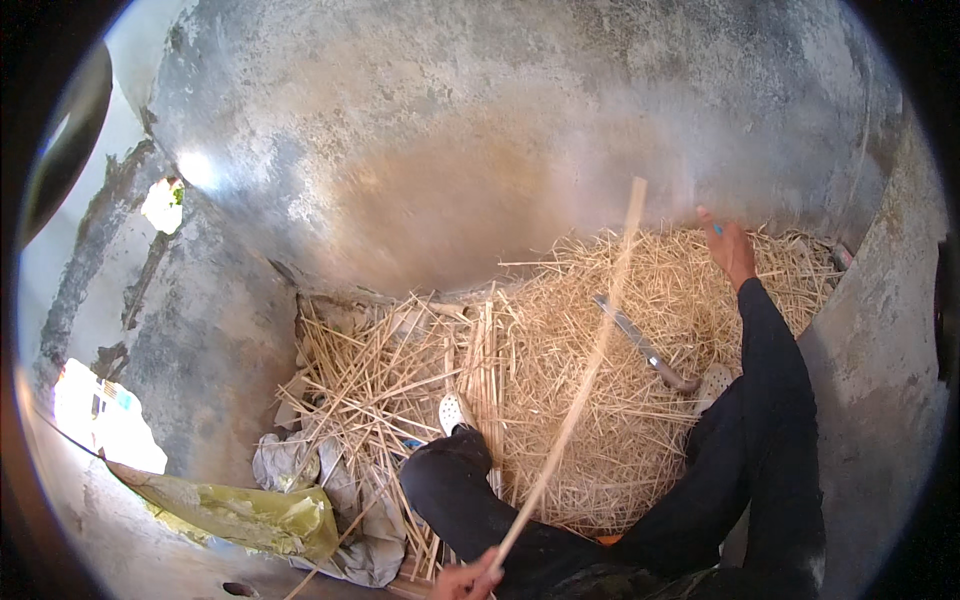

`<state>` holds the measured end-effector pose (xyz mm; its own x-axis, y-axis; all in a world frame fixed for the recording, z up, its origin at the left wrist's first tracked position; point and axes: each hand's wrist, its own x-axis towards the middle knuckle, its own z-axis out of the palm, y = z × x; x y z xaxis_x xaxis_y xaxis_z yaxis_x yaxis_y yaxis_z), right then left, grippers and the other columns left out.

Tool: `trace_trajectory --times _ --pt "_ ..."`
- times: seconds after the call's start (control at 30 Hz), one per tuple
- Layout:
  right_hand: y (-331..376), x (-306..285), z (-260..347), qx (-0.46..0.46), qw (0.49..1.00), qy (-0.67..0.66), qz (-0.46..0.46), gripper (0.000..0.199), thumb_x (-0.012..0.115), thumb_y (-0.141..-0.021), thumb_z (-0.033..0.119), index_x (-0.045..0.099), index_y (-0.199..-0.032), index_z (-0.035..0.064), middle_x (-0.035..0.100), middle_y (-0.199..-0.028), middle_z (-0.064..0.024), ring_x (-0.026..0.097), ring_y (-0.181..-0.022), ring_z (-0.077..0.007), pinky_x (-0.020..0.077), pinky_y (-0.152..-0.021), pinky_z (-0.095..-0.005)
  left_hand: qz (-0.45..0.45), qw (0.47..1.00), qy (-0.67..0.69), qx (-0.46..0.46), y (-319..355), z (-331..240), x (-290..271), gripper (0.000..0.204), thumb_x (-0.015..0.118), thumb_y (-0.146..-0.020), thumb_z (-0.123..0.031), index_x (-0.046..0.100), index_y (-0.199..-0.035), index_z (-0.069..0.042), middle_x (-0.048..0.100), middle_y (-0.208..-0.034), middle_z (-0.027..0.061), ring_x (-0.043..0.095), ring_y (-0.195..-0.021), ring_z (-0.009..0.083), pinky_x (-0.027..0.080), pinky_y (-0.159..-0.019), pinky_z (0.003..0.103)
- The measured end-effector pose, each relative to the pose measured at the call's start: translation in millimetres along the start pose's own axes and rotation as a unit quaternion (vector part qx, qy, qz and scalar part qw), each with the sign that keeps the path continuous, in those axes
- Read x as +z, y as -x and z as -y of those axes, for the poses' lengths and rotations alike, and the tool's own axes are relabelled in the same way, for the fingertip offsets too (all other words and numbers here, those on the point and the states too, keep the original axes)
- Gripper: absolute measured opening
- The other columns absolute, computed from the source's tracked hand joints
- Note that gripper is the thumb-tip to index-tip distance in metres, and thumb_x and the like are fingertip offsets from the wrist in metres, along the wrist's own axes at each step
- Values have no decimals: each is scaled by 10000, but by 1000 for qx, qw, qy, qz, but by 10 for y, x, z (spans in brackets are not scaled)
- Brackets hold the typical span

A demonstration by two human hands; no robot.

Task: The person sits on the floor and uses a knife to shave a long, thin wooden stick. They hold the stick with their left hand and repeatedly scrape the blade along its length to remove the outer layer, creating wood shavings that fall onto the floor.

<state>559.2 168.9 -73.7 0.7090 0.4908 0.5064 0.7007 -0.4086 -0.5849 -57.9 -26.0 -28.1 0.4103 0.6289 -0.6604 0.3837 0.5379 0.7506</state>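
Observation:
My left hand, at the bottom edge, is closed round the lower end of a long pale strip, apparently split bamboo or cane. The strip slants up and to the right, with its upper part slightly blurred. At the far right, my right hand is above the straw-like shavings, near the wall. Its index finger stretches out, nothing shows in its grasp, and a small blue band or mark is on a finger. Between my feet lies a knife with a metal blade and a brown handle, partly crossed by the strip.
Long pale sticks lie scattered to the left. A yellow-green sheet and a crumpled whitish sack lie at lower left. A stained grey wall stands ahead. My light perforated shoes are among the sticks and shavings.

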Motion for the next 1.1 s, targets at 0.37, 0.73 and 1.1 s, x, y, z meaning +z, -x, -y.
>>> trace_trajectory --times 0.37,0.73,1.1 --pt "1753 -422 1576 -415 842 -95 332 742 474 -739 802 588 -496 110 495 -430 -60 521 -394 -212 431 -462 -363 -135 933 -59 329 -1141 -922 660 408 546 -952 -107 471 -1309 76 477 -714 -63 375 -604 3 317 -507 169" --pt "1635 -384 1593 -420 864 -117 251 735 466 -731 821 570 -507 129 472 -414 -45 512 -375 -216 436 -449 -375 -148 910 -144 360 -1055 -1043 719 391 550 -945 -107 490 -1281 85 450 -643 -53 379 -569 3 311 -473 182" --pt "1512 -308 1541 -366 897 -94 232 820 318 -760 860 598 -528 125 459 -419 -24 503 -394 -185 410 -418 -376 -121 927 -116 337 -900 -715 594 361 589 -921 -82 536 -1228 101 552 -760 -38 451 -682 18 372 -586 166"
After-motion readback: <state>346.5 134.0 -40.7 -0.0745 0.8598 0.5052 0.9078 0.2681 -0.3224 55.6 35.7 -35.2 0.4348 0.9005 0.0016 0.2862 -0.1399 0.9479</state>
